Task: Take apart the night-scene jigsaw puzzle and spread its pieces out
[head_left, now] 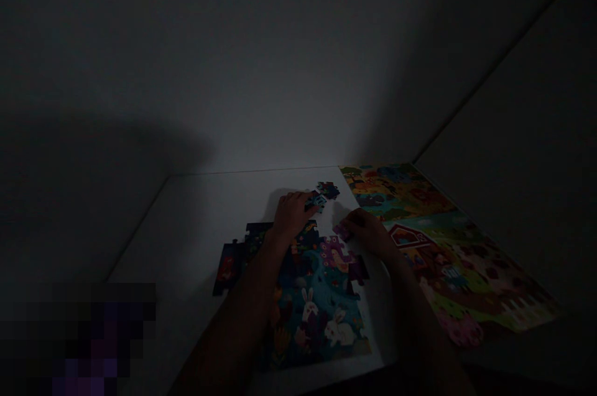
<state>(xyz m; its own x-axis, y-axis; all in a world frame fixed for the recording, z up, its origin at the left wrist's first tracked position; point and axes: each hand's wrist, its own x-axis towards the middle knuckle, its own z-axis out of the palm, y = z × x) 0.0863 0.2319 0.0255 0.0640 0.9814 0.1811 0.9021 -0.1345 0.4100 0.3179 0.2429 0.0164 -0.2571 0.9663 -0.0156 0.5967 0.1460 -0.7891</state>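
Observation:
A partly joined jigsaw puzzle [321, 315] with white rabbits and a purple bird lies on the white table. Reaching over its far edge, my left hand [293, 212] has its fingers closed at a blue puzzle piece [319, 201]; dim light hides the exact grip. Just beyond that piece is another dark, colourful puzzle piece [329, 189]. My right hand [368, 231], to the right of the puzzle, pinches a purple puzzle piece [342, 231] just above the bird section.
Two finished-looking picture sheets, a farm scene [466, 278] and an orange-green animal scene [392, 188], lie along the table's right side. A pale wall [280, 104] rises behind the white table [177, 222]. The room is dim, and the lower left corner is pixelated.

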